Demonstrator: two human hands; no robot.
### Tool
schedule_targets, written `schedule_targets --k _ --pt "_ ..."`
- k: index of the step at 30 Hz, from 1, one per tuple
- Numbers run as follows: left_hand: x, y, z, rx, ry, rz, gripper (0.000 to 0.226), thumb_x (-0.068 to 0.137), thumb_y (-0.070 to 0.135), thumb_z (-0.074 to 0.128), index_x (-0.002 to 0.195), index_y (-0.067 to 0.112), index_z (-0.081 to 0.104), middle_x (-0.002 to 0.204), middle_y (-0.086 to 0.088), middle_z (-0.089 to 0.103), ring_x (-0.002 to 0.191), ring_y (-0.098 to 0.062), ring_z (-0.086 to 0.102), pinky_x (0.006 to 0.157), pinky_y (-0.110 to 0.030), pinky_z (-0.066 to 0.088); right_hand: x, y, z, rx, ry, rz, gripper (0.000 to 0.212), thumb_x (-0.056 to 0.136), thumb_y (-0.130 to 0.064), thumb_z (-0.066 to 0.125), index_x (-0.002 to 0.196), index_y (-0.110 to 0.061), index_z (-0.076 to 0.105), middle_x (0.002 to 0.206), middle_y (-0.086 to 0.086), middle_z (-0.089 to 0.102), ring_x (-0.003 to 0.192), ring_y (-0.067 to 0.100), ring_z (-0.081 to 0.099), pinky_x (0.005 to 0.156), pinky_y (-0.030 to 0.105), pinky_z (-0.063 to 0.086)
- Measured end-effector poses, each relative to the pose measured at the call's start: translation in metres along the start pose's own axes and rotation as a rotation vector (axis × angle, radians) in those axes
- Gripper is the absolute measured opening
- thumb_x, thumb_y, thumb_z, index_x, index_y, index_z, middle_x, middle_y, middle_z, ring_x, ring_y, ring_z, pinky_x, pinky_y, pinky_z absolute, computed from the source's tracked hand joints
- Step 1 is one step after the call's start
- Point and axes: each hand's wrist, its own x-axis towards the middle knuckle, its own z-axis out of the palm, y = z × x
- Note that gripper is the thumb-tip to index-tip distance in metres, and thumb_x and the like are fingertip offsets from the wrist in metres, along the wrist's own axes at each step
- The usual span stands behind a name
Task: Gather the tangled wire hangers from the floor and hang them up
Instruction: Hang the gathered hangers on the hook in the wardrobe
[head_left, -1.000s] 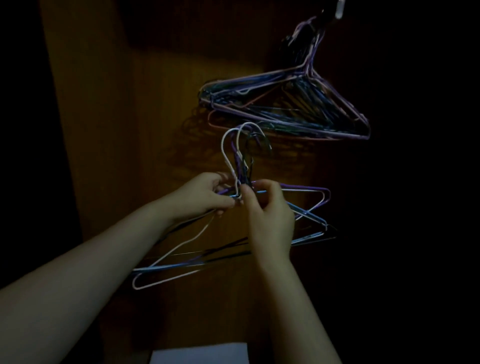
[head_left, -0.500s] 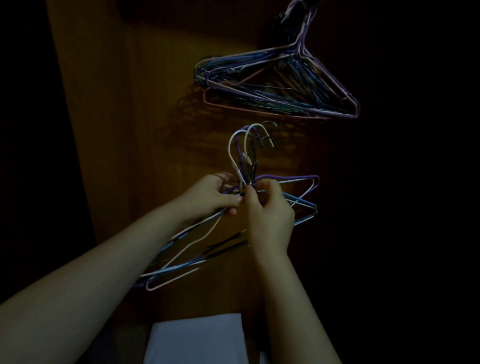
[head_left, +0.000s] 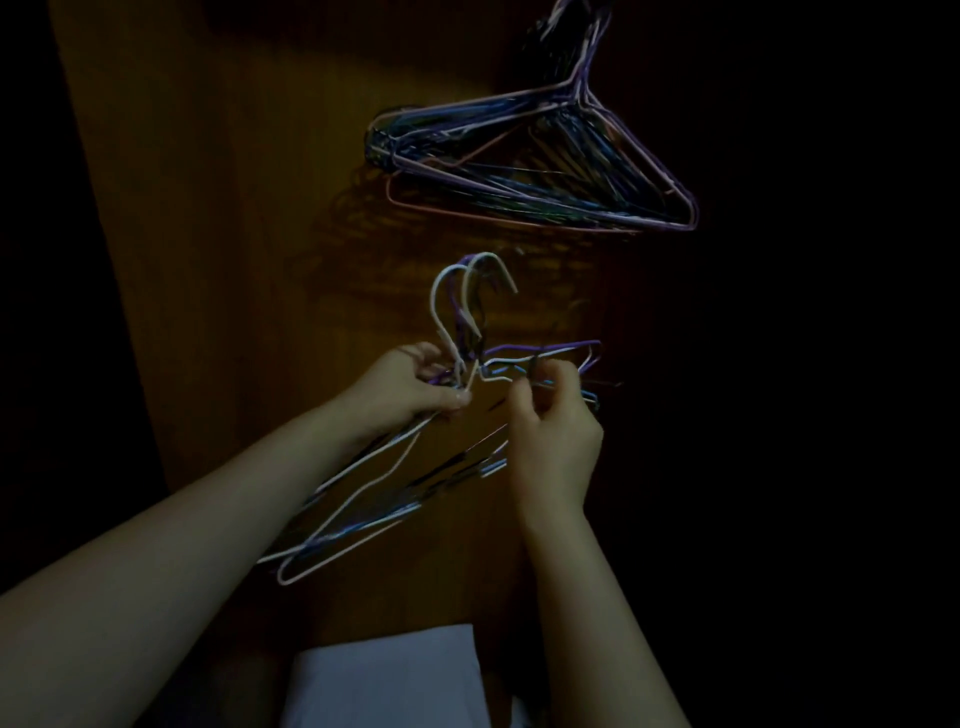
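A bundle of several wire hangers (head_left: 384, 483) in white, purple, blue and black hangs between my hands, hooks pointing up. My left hand (head_left: 410, 387) pinches the bundle at the necks just below the hooks. A little to the right, my right hand (head_left: 553, 431) has its fingers curled round the upper wires of the hangers' right shoulders. Above, a thick bunch of hung wire hangers (head_left: 535, 171) dangles in front of the wooden panel, its hooks lost in the dark at the top edge.
A brown wooden panel (head_left: 234, 260) stands behind everything, dimly lit. A pale folded cloth or sheet (head_left: 389, 675) lies at the bottom centre. Both sides of the scene are black, with nothing distinguishable.
My right hand has slid right, away from the necks, to the hangers' right shoulder wires. The left hand keeps its pinch. The view tilted slightly, so the hung bunch sits higher.
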Motion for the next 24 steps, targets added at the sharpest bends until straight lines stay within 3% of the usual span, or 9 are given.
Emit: schedule_targets --k 3,7,10,12,14,16,21,24 --pt "0.003 -0.005 -0.012 0.09 -0.015 -0.008 0.024 0.081 -0.008 0.063 0.089 0.013 0.054 0.078 -0.006 0.06 0.053 -0.002 0.063 0.051 -0.015 0.05 0.015 0.007 -0.009 -0.046 0.066 -0.002 0.017 0.093 -0.02 0.052 0.108 -0.014 0.057 0.088 0.003 0.065 0.084 0.024 0.063 0.072 0.031 0.046" --pt "0.007 -0.008 -0.021 0.23 -0.121 0.009 0.029 0.081 -0.006 0.064 0.092 0.02 0.057 0.088 0.002 0.062 0.067 -0.002 0.062 0.056 -0.012 0.051 0.045 0.025 -0.022 -0.193 0.097 -0.029 0.02 0.097 -0.018 0.047 0.114 -0.008 0.052 0.096 0.01 0.065 0.085 0.025 0.06 0.066 0.024 0.033" --pt "0.008 -0.002 -0.025 0.47 -0.239 0.082 0.028 0.082 0.002 0.067 0.095 0.025 0.057 0.091 0.01 0.062 0.071 0.013 0.059 0.062 -0.003 0.044 0.067 0.037 -0.032 -0.33 0.119 -0.074 0.02 0.096 -0.016 0.048 0.114 -0.009 0.054 0.098 0.014 0.067 0.09 0.033 0.063 0.069 0.031 0.043" --pt "0.01 0.002 -0.026 0.63 -0.301 0.128 0.026 0.082 0.009 0.068 0.093 0.029 0.056 0.093 0.006 0.064 0.078 0.004 0.06 0.067 -0.005 0.041 0.081 0.042 -0.038 -0.355 0.154 -0.105 0.021 0.094 -0.014 0.05 0.113 -0.014 0.058 0.1 0.01 0.069 0.093 0.03 0.064 0.079 0.04 0.05" --pt "0.014 0.005 -0.026 0.698 -0.337 0.157 0.025 0.082 0.011 0.068 0.091 0.031 0.055 0.091 0.01 0.062 0.078 0.005 0.058 0.068 -0.004 0.04 0.095 0.044 -0.042 -0.269 0.152 -0.117 0.022 0.093 -0.017 0.053 0.113 -0.017 0.063 0.103 0.004 0.07 0.095 0.021 0.064 0.089 0.042 0.049" --pt "0.02 0.009 -0.025 0.709 -0.361 0.187 0.025 0.081 0.01 0.07 0.092 0.029 0.057 0.089 0.015 0.06 0.077 0.014 0.056 0.069 -0.002 0.039 0.108 0.042 -0.043 -0.141 0.088 -0.1 0.023 0.094 -0.02 0.056 0.114 -0.017 0.066 0.102 0.0 0.07 0.094 0.013 0.064 0.089 0.032 0.05" --pt "0.04 0.023 -0.026 0.651 -0.335 0.251 0.033 0.077 0.003 0.072 0.105 0.018 0.063 0.095 0.021 0.06 0.084 0.019 0.056 0.08 -0.002 0.04 0.151 0.028 -0.039 0.143 0.002 -0.064 0.02 0.093 -0.015 0.057 0.108 -0.008 0.069 0.085 -0.004 0.067 0.082 0.01 0.063 0.081 0.028 0.051" --pt "0.055 0.042 -0.028 0.67 -0.29 0.316 0.036 0.077 0.006 0.073 0.104 0.026 0.06 0.096 0.027 0.057 0.088 0.02 0.055 0.082 -0.003 0.041 0.189 0.01 -0.035 0.264 0.043 -0.046 0.02 0.093 -0.017 0.058 0.106 -0.006 0.069 0.086 0.001 0.069 0.083 0.012 0.065 0.08 0.029 0.053"
